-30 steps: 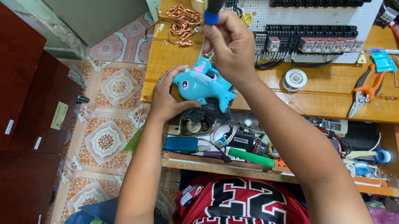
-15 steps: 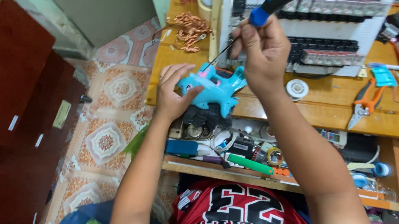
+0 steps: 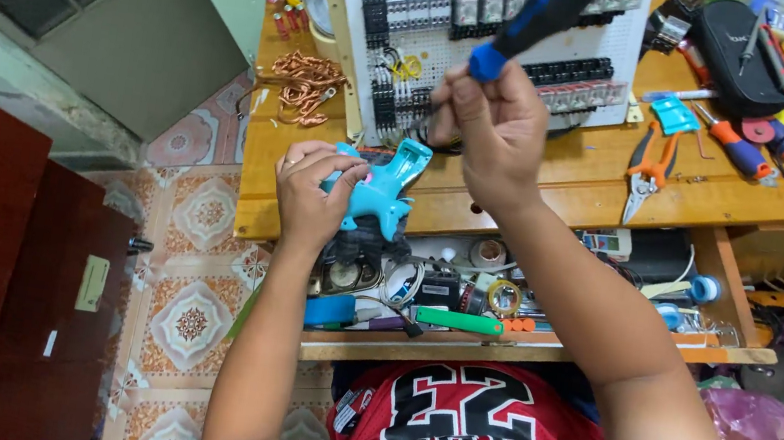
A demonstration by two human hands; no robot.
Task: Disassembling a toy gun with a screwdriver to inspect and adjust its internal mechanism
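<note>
Gripping a blue dolphin toy [image 3: 383,192] in the left hand [image 3: 313,192], at the front edge of the wooden workbench [image 3: 558,186]. Clenching a black-and-blue screwdriver [image 3: 540,13] in the right hand [image 3: 494,133], just above the toy, before a white pegboard [image 3: 497,37]. Orange pliers [image 3: 649,168] lying nearby.

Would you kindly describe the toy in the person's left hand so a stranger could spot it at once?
Start at the wooden bench with the white pegboard panel. At the bench's front edge, the left hand grips a small plastic toy. It is the only light-blue, animal-shaped piece there, with a pink spot, unlike the tools around it.
</note>
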